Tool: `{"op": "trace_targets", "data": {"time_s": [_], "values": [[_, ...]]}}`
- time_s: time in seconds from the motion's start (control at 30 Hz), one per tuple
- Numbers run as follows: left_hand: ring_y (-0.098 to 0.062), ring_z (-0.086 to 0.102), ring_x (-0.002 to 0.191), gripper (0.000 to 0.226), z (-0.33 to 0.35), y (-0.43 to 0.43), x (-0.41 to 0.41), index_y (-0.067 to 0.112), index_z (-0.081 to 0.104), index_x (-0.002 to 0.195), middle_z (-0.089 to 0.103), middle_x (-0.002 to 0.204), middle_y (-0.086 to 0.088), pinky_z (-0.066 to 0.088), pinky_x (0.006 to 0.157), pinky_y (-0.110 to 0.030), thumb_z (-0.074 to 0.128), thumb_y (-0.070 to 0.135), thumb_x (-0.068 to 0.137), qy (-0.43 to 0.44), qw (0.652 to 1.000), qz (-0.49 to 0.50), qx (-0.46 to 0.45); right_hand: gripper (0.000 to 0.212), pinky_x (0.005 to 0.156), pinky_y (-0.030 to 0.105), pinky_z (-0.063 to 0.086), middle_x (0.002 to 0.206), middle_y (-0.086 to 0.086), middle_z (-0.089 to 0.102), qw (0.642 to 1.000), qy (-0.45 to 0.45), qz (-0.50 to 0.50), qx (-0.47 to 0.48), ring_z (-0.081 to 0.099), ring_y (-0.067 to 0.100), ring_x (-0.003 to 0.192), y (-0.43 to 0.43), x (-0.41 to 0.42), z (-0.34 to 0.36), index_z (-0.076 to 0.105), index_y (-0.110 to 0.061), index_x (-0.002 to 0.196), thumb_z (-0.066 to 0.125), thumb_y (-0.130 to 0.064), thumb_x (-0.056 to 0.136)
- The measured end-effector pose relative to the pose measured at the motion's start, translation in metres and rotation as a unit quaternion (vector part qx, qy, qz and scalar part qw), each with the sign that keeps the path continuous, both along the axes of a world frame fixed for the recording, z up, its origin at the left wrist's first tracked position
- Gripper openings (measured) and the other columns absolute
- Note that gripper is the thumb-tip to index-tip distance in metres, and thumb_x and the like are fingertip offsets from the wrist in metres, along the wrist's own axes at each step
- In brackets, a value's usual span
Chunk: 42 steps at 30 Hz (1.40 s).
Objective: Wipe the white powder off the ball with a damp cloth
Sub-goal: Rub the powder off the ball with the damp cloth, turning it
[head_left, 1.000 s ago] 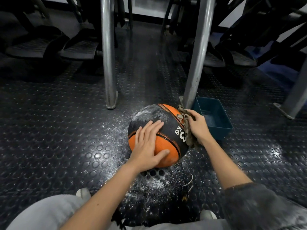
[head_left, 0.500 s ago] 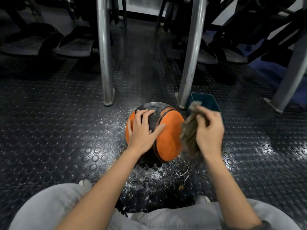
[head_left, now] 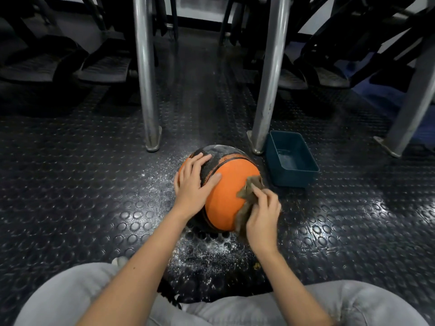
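An orange and black basketball [head_left: 229, 187] sits on the studded black floor in front of me. White powder still dusts its black top panel. My left hand [head_left: 191, 187] lies flat on the ball's left side, fingers straight, steadying it. My right hand [head_left: 262, 216] grips a crumpled brown damp cloth [head_left: 247, 196] and presses it against the ball's lower right side.
A dark teal plastic tub [head_left: 292, 158] with a little water stands right of the ball. Two steel posts [head_left: 146, 74] [head_left: 268, 74] rise just behind it, a third [head_left: 414, 95] at far right. Spilled powder [head_left: 207, 252] speckles the floor around the ball. My grey-trousered knees fill the bottom.
The ball has been turned so a clean orange panel faces me. My right hand lifted the cloth off the ball's far right, then brought it down onto the lower right side.
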<state>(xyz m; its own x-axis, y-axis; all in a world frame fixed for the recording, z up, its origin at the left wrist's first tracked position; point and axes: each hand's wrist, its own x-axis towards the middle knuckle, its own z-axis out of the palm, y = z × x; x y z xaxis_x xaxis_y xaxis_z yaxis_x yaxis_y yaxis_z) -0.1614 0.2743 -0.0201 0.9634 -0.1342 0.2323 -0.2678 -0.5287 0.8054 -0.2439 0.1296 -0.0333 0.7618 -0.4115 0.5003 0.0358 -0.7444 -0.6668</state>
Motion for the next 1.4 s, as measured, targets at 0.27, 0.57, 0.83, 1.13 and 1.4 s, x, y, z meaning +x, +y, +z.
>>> {"op": "trace_targets", "data": {"time_s": [0.27, 0.57, 0.83, 1.13, 1.4], "values": [[-0.007, 0.018, 0.136, 0.068, -0.003, 0.020, -0.002, 0.047, 0.028, 0.129, 0.026, 0.146, 0.010, 0.013, 0.115, -0.049, 0.035, 0.076, 0.068, 0.031, 0.998, -0.018, -0.043, 0.037, 0.092, 0.019, 0.030, 0.121, 0.008, 0.043, 0.985, 0.121, -0.029, 0.118, 0.044, 0.019, 0.113, -0.024, 0.020, 0.003, 0.047, -0.004, 0.131, 0.034, 0.003, 0.096], [0.002, 0.017, 0.129, 0.069, -0.007, 0.034, -0.004, 0.044, 0.029, 0.129, 0.024, 0.136, 0.017, 0.012, 0.117, -0.038, 0.043, 0.071, 0.068, 0.024, 0.997, -0.038, -0.070, 0.033, 0.081, 0.030, 0.039, 0.110, 0.008, 0.053, 0.969, -0.059, 0.136, -0.197, 0.045, 0.023, 0.095, 0.019, 0.003, -0.007, 0.064, -0.010, 0.113, 0.042, -0.009, 0.089], [0.004, 0.013, 0.129, 0.075, -0.001, 0.027, -0.008, 0.045, 0.029, 0.132, 0.019, 0.135, 0.023, 0.013, 0.112, -0.036, 0.045, 0.074, 0.064, 0.045, 0.995, -0.054, -0.064, 0.038, 0.098, 0.023, 0.031, 0.120, 0.006, 0.047, 0.977, 0.125, -0.016, 0.171, 0.044, 0.021, 0.118, -0.031, 0.036, -0.004, 0.048, -0.004, 0.133, 0.036, 0.001, 0.097], [-0.009, 0.035, 0.125, 0.050, 0.009, 0.037, -0.005, 0.029, 0.044, 0.117, 0.042, 0.124, 0.016, 0.011, 0.117, -0.046, 0.050, 0.061, 0.080, 0.059, 0.987, 0.093, -0.118, 0.024, 0.079, 0.022, 0.036, 0.094, 0.008, 0.057, 0.997, -0.041, 0.057, -0.014, 0.044, 0.015, 0.088, 0.022, -0.011, -0.015, 0.064, -0.003, 0.098, 0.046, -0.013, 0.084], [-0.016, 0.039, 0.131, 0.077, 0.007, 0.047, -0.011, 0.028, 0.048, 0.123, 0.051, 0.134, 0.007, 0.008, 0.116, -0.047, 0.047, 0.077, 0.063, 0.074, 0.977, 0.184, -0.072, 0.026, 0.057, 0.036, 0.045, 0.077, 0.010, 0.057, 0.948, -0.149, 0.228, -0.165, 0.050, 0.023, 0.070, 0.031, -0.018, -0.020, 0.065, -0.008, 0.099, 0.058, -0.008, 0.074]]}}
